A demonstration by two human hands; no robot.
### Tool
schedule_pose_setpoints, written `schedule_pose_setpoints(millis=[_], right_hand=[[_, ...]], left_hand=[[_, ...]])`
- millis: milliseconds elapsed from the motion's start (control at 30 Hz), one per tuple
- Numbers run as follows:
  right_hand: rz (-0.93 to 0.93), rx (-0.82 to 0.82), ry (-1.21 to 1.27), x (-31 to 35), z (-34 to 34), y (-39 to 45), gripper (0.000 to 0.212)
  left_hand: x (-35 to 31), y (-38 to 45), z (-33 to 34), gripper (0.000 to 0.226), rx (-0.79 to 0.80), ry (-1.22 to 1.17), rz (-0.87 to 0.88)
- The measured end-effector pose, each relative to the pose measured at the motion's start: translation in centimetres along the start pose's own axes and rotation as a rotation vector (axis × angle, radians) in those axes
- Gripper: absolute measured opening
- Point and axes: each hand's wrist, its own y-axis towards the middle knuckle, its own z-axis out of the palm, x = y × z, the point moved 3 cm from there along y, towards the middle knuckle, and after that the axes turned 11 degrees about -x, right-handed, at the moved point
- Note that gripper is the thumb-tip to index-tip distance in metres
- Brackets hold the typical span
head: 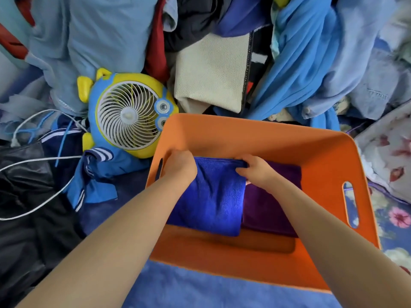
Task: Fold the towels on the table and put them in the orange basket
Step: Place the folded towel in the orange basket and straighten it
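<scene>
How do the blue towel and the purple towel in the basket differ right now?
The blue towel lies toward the basket's left side, the purple towel toward its right. The blue towel overlaps the purple towel's left edge, so blue shows nearly whole while purple is partly covered. The left hand and right hand both grip the blue towel's far edge; neither clearly holds the purple one. Both are folded flat inside the orange basket.

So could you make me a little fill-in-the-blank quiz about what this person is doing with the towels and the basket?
1. Both hands hold the folded ____ towel inside the orange basket.
2. Partly beneath it, on its right, lies a ____ towel.
3. Left of the basket stands a toy-like blue and yellow ____.

Missing words: blue; purple; fan
</scene>
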Motion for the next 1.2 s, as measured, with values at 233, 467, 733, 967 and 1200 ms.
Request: schedule_pose_setpoints(millis=[233, 467, 733, 967, 1200], right_hand=[[-0.178, -0.249, -0.106, -1.7, 1.4, 4.5, 0.034], [-0.229, -0.418, -0.650, -2.8, 3.1, 3.6, 0.044], [-0.562, -0.236, -0.788, -3.7, 5.4, 2.6, 0.049], [-0.386, -0.008, -0.800, -6.7, 7.8, 3.3, 0.066], [-0.347, 0.026, -0.823, -6.7, 7.9, 3.5, 0.066]], left_hand=[[-1.5, 4.1, 2.4, 0.031, -0.191, -0.118, -0.076], [-1.6, 2.5, 4.9, 0.028, -0.369, -0.115, 0.002], [-1.3, 1.4, 7.6, 0.050, -0.306, 0.128, 0.538], [0.6, 2.6, 11.5, 0.068, -0.011, 0.073, 0.394], [0.5, 3.0, 11.7, 0.068, 0.064, 0.045, 0.374]])
